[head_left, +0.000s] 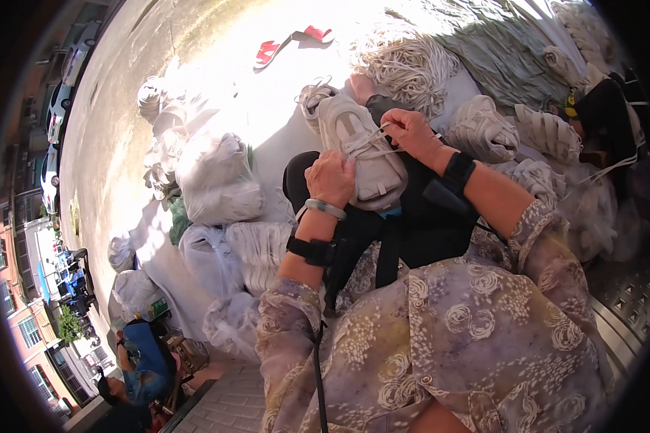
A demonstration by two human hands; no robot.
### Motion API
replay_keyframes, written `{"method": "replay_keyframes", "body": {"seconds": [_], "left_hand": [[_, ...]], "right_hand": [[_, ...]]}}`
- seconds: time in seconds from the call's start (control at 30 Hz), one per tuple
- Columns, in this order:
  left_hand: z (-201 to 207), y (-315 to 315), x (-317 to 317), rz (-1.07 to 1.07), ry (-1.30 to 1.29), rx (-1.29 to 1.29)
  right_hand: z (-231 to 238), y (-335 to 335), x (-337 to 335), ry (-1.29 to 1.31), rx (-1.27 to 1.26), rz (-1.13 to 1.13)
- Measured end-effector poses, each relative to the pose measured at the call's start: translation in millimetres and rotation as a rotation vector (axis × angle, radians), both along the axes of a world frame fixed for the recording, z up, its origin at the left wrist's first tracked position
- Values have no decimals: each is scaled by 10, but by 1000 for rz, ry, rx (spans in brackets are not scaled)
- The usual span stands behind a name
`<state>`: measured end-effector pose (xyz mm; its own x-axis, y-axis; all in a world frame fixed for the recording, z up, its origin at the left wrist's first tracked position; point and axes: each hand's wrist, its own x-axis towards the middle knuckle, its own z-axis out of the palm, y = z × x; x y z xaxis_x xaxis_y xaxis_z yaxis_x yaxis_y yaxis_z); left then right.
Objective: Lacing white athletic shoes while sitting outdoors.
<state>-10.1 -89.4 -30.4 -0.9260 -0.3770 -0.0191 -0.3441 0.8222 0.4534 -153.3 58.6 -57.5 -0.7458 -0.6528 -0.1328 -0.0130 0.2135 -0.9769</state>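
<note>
A white shoe rests on my lap over dark cloth, with a pale lace strung across its opening. My left hand is closed at the shoe's left edge, its fingers curled and partly hidden. On the other side, my right hand pinches the lace and holds it taut above the shoe. A loose heap of off-white laces lies just beyond.
Bundled white shoe parts sit at my right. Several stuffed white bags line the left. Red and black slippers lie ahead. A seated person in blue is at lower left. Bare skin shows beyond the shoe, hand or foot unclear.
</note>
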Motion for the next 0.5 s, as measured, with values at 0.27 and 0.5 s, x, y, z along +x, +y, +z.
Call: {"method": "replay_keyframes", "body": {"seconds": [0.27, 0.5], "left_hand": [[-37, 14, -28, -7, 50, 46], [39, 13, -49, -6, 32, 88]], "right_hand": [[93, -143, 2, -302, -225, -100], [175, -44, -179, -491, -50, 263]]}}
